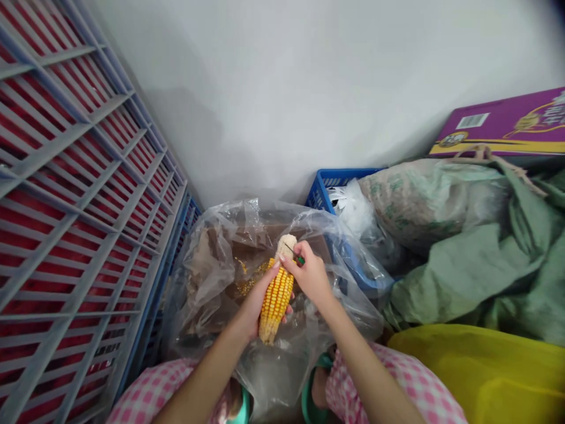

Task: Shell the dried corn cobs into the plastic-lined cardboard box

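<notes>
The left hand (256,303) grips a corn cob (276,300), bare at the tip but mostly still covered in kernels, while the right hand (311,274) pinches a small green-handled tool (300,259).

Pink-and-white checked trousers (152,391), loose cloth, same small squares on both legs. Teal-green rubber sandals (314,391) on the feet, mostly hidden. Forearms (357,362) bare, nothing on the wrists. Left hand (256,303) and right hand (311,274) bare too, no gloves.
</notes>
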Available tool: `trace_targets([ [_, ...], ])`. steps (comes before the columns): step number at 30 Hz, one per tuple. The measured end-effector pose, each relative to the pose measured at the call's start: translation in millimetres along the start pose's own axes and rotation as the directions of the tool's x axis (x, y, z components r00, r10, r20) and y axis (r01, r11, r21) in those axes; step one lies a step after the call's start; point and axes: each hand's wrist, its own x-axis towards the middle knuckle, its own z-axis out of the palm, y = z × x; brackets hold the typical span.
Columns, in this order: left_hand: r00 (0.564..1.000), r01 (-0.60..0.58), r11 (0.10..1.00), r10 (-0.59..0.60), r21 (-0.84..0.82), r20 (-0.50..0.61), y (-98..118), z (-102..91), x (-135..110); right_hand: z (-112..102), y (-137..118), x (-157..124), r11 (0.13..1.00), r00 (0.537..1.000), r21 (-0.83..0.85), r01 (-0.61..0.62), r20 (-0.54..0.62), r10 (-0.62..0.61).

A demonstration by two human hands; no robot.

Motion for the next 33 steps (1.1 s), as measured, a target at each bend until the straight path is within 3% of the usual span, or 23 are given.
trace_targets([
  [5,0.994,0.06,0.995,-0.066,0.075,0.085,0.3,0.3,-0.6,5.3,7.0,0.3,0.996,0.995,0.001,0.094,-0.025,-0.094],
  [10,0.994,0.044,0.999,-0.041,-0.027,0.101,-2.5,2.6,0.4,12.6,9.0,6.9,0.935,0.979,0.336,-0.111,-0.125,0.161],
  [12,0.993,0.022,0.996,-0.013,-0.082,0.116,-2.0,3.3,-0.5,12.1,5.6,9.2,0.909,0.959,0.386,-0.156,-0.16,0.233],
  [15,0.995,-0.001,0.995,0.011,-0.102,0.098,2.4,3.1,-1.5,7.0,-1.2,8.5,0.932,0.955,0.32,-0.17,-0.181,0.236],
  [18,0.997,-0.042,0.997,0.046,-0.071,0.068,8.5,1.0,-1.9,3.5,-4.8,3.8,0.961,0.986,0.25,-0.115,-0.085,0.14],
  [22,0.991,-0.007,1.0,0.01,-0.017,0.131,11.8,-3.3,-2.6,4.0,-2.1,0.3,0.977,1.0,0.213,-0.002,0.024,-0.004],
  [28,0.982,-0.011,0.997,0.025,-0.074,0.188,6.2,-2.2,-1.3,7.0,1.7,6.3,0.914,0.992,0.389,-0.115,-0.001,0.126],
  [33,0.991,-0.039,0.988,0.057,-0.149,0.122,9.0,1.6,-1.4,3.4,-4.1,4.8,0.938,0.977,0.313,-0.15,-0.098,0.189],
])
